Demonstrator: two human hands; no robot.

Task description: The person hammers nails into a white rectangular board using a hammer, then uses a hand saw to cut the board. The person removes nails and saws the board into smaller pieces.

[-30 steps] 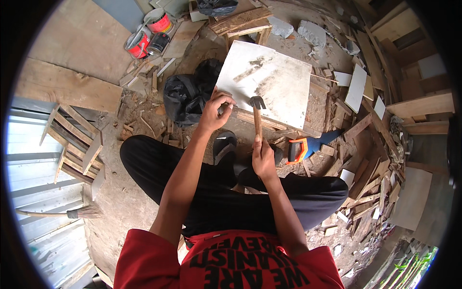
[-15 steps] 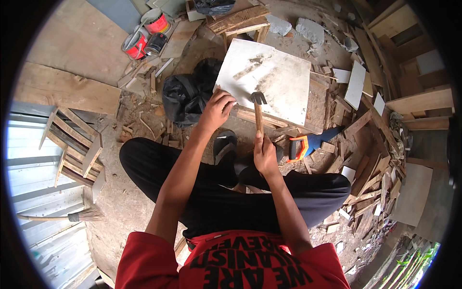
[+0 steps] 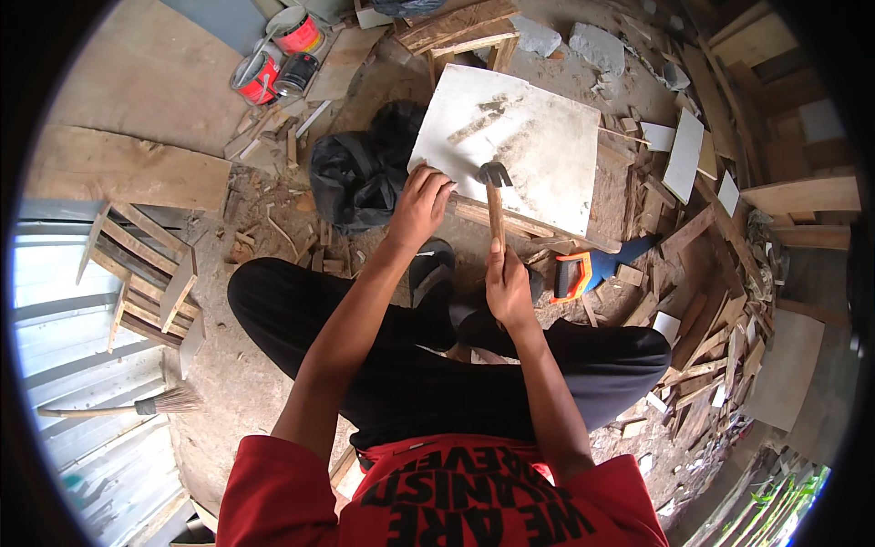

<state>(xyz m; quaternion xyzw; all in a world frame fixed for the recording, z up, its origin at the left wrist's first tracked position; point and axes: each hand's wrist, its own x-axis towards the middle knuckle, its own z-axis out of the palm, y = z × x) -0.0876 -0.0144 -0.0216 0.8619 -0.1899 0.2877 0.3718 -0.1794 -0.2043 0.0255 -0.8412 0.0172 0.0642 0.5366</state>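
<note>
My right hand (image 3: 509, 287) is closed around the wooden handle of a claw hammer (image 3: 496, 214). The hammer's dark metal head shows over the near part of a white board (image 3: 556, 118); whether it touches the board I cannot tell. The board has dark smudges on its face and lies on a wooden piece, whose edge shows along the near side. At the board's near left corner, my left hand (image 3: 422, 205) has its fingers curled over the edge. Anything small under those fingers is hidden. A handsaw (image 3: 574, 276) with an orange and black handle lies to the right of my right hand.
A black plastic bag (image 3: 355, 178) lies left of the board. Beyond it stand red paint cans (image 3: 255, 77). A small wooden stool (image 3: 465, 41) is behind the board. Wood scraps (image 3: 706, 337) pile up at the right. Slatted wood (image 3: 146, 273) and a broom (image 3: 169, 401) are at the left.
The whole view has shifted slightly, carrying the board, saw and bag a little with it. Both hands keep nearly the same places on the board's edge and the hammer.
</note>
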